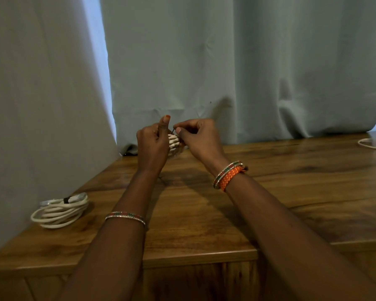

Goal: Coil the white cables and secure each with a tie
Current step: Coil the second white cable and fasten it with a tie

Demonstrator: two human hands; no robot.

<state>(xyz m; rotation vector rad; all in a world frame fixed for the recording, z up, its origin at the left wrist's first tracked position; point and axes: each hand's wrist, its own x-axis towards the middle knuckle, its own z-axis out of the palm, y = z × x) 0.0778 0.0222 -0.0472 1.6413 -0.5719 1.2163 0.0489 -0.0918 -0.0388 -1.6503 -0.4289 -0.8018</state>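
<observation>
Left hand (153, 146): raised above the bench (204, 213), back of the hand to the camera; fingers curled round the white cable coil (174, 145), thumb sticking straight up beside it; the grip is clamped on the coil

Right hand (199, 139): just right of the coil, fingers bent; thumb and forefinger pinched together on the thin dark tie (173, 131); the grip is closed on that tie

White cable coil: held in the air between the two hands, well above the bench top; several loops show stacked in the gap between the left palm and the right fingertips; most of it is hidden behind the left hand

Tie: a short dark strand standing up from the top of the coil, caught at the right fingertips; whether it is already wound round the loops cannot be told

Finished coil (60, 211): lies flat on the bench at the near left, well apart from both hands; a dark band (66, 200) wraps its far side

Loose cable (371, 145): a white loop on the bench at the far right edge, partly out of frame

Wrists: a beaded bangle (125, 217) on the left forearm; bangles and an orange braided band (229, 174) on the right wrist

Backdrop: pale curtain (248, 72) hanging behind the bench, its hem touching the wooden top
</observation>
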